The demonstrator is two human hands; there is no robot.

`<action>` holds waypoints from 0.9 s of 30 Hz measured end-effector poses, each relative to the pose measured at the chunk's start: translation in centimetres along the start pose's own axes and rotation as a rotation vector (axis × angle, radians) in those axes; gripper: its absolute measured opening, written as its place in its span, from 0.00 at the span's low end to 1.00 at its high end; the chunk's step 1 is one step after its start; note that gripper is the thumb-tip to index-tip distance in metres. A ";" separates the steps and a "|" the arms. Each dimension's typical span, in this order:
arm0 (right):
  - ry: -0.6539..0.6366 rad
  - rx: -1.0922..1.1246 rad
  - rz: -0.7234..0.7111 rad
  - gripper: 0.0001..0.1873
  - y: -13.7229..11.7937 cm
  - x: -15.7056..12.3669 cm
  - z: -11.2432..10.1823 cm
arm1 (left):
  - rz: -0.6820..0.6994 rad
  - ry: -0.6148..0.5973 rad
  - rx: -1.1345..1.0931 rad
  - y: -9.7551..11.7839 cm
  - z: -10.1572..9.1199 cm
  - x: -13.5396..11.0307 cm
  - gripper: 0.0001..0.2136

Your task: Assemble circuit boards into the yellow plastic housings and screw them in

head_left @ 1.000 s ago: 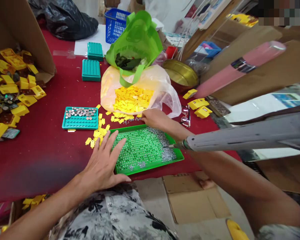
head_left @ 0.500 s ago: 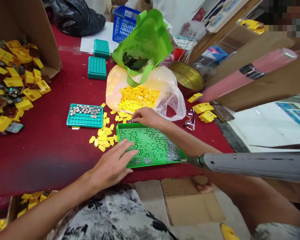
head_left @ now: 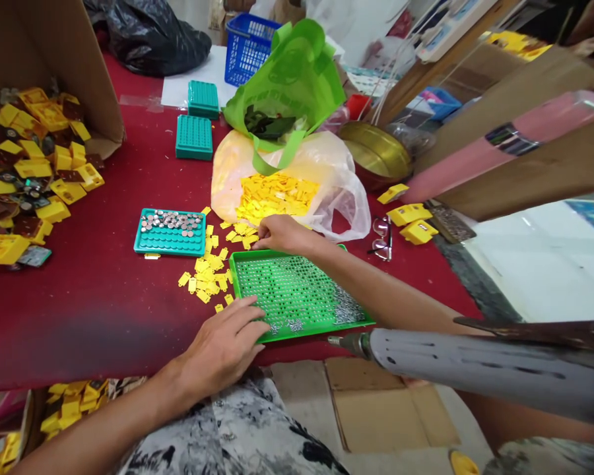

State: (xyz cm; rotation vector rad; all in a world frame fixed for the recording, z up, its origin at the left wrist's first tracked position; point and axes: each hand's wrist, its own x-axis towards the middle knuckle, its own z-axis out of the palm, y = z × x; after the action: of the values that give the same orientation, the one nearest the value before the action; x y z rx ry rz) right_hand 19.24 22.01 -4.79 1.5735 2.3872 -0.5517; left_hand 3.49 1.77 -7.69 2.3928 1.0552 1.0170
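A green perforated tray (head_left: 297, 280) lies in front of me, its rows of holes partly filled. Loose silver screws (head_left: 349, 309) are heaped at its right end, with small piles near the front edge. My left hand (head_left: 228, 340) rests at the tray's front left corner, fingers stretched and slightly apart, holding nothing. At the far rim is my right hand (head_left: 280, 234), thumb and fingers bent together; whatever is between the fingertips is hidden. Small flat yellow plastic pieces (head_left: 208, 274) lie scattered left of the tray. A grey electric screwdriver (head_left: 426, 359) points in from the right.
Behind the tray, a white plastic bag (head_left: 349, 171) holds more yellow pieces, with a green bag (head_left: 297, 79) beyond. A teal tray (head_left: 171, 244) carries round silver discs. Eyeglasses (head_left: 382, 237) lie right. A cardboard box (head_left: 99, 99) of yellow toy parts stands left.
My right hand has drawn slightly left, and the small dark pieces seen at its fingertips no longer show. The screwdriver's tip has shifted left and down, off the tray's corner. My left hand stays at the corner.
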 end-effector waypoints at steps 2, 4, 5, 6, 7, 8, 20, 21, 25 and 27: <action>-0.010 -0.010 0.014 0.06 0.4 -0.3 -0.1 | -0.002 0.006 -0.002 0.0 0.0 0.0 0.07; -0.015 -0.036 0.034 0.06 0.9 -0.6 -0.1 | 0.002 0.011 -0.003 -0.1 0.0 0.1 0.07; -0.016 -0.052 0.047 0.07 1.1 -0.6 -0.1 | 0.002 0.013 -0.002 -0.1 0.0 0.1 0.07; -0.013 -0.069 0.060 0.09 1.4 -0.6 -0.1 | 0.003 0.015 -0.003 -0.1 0.0 0.2 0.07; -0.007 -0.085 0.073 0.11 1.6 -0.6 0.0 | 0.005 0.016 -0.004 -0.2 0.0 0.2 0.07; 0.001 -0.098 0.083 0.12 1.8 -0.5 0.0 | 0.007 0.017 -0.006 -0.2 0.1 0.3 0.07; 0.211 0.149 0.152 0.06 3.2 -2.2 -1.8 | 0.063 0.045 -0.010 -1.5 0.9 1.3 0.06; 0.224 0.193 0.155 0.08 3.3 -3.2 -2.2 | 0.070 0.050 -0.011 -1.6 1.0 1.4 0.06; 0.161 0.507 0.096 0.08 3.0 -7.1 -2.8 | 0.090 0.105 -0.005 -2.0 1.2 1.7 0.05; 0.036 0.611 0.053 0.05 3.1 -8.4 -2.6 | 0.089 0.116 0.007 -2.1 1.2 1.8 0.05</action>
State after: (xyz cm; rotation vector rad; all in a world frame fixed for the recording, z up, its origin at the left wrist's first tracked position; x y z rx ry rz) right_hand 25.44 17.27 0.27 1.8665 2.3152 -1.3476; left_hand 4.13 4.48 -8.86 2.4309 1.0003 1.1969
